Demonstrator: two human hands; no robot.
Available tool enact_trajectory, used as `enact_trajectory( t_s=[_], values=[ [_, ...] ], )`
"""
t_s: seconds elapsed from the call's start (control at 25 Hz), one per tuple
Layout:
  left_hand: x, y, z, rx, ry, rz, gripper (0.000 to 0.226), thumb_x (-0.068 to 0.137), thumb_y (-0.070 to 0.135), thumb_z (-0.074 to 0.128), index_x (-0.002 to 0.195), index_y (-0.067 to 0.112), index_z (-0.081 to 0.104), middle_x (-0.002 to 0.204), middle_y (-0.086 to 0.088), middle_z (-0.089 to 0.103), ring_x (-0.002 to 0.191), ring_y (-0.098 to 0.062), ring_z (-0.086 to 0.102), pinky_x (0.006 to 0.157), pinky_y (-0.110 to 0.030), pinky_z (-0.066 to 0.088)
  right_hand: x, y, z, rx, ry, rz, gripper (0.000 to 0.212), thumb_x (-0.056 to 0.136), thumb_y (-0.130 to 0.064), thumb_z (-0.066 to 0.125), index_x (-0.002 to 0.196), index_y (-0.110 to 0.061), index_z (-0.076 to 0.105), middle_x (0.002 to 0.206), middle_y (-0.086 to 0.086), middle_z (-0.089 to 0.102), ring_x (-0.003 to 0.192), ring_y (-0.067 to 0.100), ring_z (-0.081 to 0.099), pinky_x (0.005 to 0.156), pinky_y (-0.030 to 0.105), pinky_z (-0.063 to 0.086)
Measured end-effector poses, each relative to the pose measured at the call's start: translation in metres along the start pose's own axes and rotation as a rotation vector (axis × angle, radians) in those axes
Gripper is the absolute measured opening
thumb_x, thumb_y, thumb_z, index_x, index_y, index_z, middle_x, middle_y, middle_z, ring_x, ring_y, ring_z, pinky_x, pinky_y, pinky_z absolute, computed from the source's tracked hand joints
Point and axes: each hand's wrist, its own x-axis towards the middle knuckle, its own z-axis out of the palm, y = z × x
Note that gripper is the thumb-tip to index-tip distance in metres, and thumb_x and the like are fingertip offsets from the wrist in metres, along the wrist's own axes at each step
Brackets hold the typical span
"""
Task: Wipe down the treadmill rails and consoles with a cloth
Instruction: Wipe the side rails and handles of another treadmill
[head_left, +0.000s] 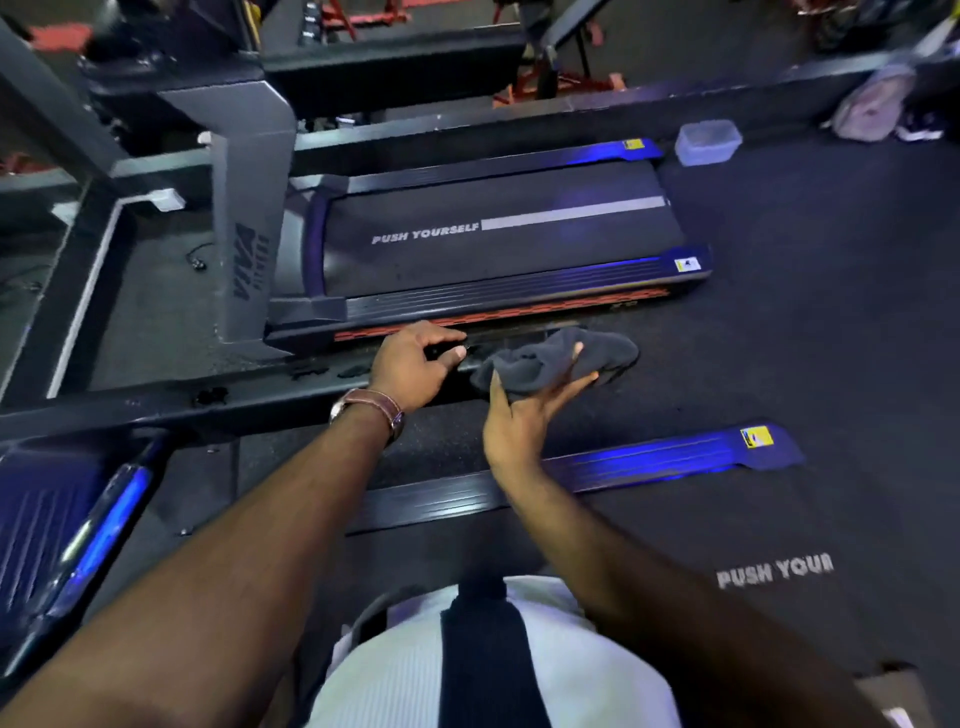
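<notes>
- A dark rail (156, 408) runs across in front of the person, and both hands meet at its right end.
- The left hand (410, 366) grips that end of the rail, fingers curled over the top and thumb tucked in front. A brown-strapped watch (371, 410) sits on the wrist, just this side of the rail.
- The right hand (524, 415) comes up just right of the rail's end, fingers spread and mostly straight. It holds the cloth (550, 358) caught between them, one fingertip showing above the fabric and the thumb against its near edge.
- The cloth is dark grey and bunched, lying at the rail's end beside the left hand; whether the two touch I cannot tell.
- Beyond the rail lies a neighbouring treadmill (493, 239), its belt reading "PUSH YOURSELF".
- Further beyond the rail, to the right, a clear plastic tub (709, 141) sits on the floor.
- On the near side of the rail, a blue-lit side strip (675, 457) edges the belt under the person.
</notes>
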Motion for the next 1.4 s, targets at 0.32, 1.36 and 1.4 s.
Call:
enact_trajectory(
  t_s=[0.32, 1.36, 1.4],
  values=[
    [-0.001, -0.002, -0.007, 0.051, -0.053, 0.085, 0.028, 0.089, 0.034, 0.065, 0.114, 0.023, 0.07, 0.113, 0.005, 0.067, 0.105, -0.012, 0.06, 0.088, -0.017, 0.038, 0.004, -0.023, 0.054, 0.731, 0.172, 0.707, 0.133, 0.044, -0.095, 0.06, 0.153, -0.028, 0.022, 0.154, 0.003, 0.039, 0.131, 0.019, 0.048, 0.112, 0.037, 0.038],
    [-0.009, -0.021, -0.031, 0.336, -0.218, 0.125, 0.042, 0.095, 0.035, 0.052, 0.13, 0.011, 0.056, 0.12, -0.012, 0.062, 0.111, -0.031, 0.055, 0.093, -0.037, 0.041, 0.102, -0.069, -0.04, -1.088, -0.766, -0.681, 0.07, 0.085, -0.071, 0.028, 0.128, -0.027, 0.06, 0.129, -0.003, 0.065, 0.121, 0.024, 0.057, 0.101, 0.042, 0.039],
    [-0.011, -0.019, -0.029, 0.35, -0.203, 0.123, 0.042, 0.095, 0.034, 0.051, 0.13, 0.011, 0.055, 0.121, -0.011, 0.061, 0.112, -0.031, 0.054, 0.094, -0.038, 0.041, 0.109, -0.075, -0.04, -1.116, -0.779, -0.613, 0.068, 0.088, -0.07, 0.029, 0.128, -0.024, 0.06, 0.128, 0.003, 0.065, 0.119, 0.028, 0.059, 0.098, 0.042, 0.042]
  ],
)
